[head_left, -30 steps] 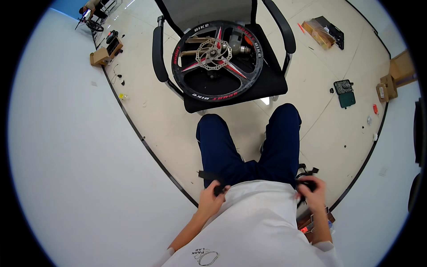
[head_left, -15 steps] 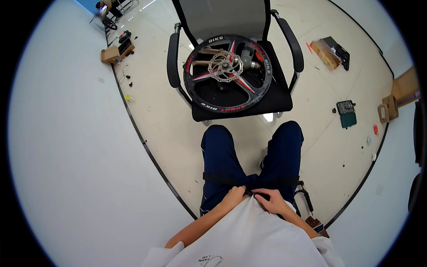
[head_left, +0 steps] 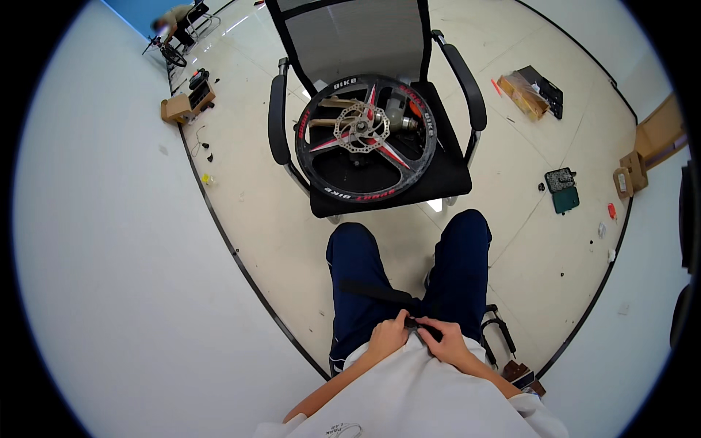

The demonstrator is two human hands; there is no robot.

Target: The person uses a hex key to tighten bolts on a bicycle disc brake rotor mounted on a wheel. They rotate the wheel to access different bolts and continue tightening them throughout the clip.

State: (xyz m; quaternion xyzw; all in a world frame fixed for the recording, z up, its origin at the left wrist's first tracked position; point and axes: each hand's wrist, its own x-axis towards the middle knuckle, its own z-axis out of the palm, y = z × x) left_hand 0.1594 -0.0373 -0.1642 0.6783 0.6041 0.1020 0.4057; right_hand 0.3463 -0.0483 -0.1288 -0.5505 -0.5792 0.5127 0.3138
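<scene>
My left hand (head_left: 389, 337) and my right hand (head_left: 444, 343) meet at my waist, fingers closed on a black strap (head_left: 429, 333) at the hem of my white shirt. A small dark piece between the fingertips looks like a buckle, mostly covered. The strap's loose end (head_left: 376, 291) lies across my left thigh. In front of my knees, a black bicycle wheel (head_left: 361, 125) with red-and-white spokes and a brake disc lies flat on an office chair (head_left: 387, 206). Through its spokes a grey power tool (head_left: 399, 114) shows, partly hidden.
Boxes and a black tool case (head_left: 546, 90) lie on the floor at the right, with a green open case (head_left: 564, 191) nearer. Cardboard boxes (head_left: 631, 174) stand by the right wall, another box (head_left: 188, 103) at left. Far left, a person bends by a bicycle (head_left: 173, 55).
The strap over my thighs has shifted; its left end now lies loose and slanted. Both hands stay together at the waist. My view has tilted slightly, so the chair and wheel appear lower.
</scene>
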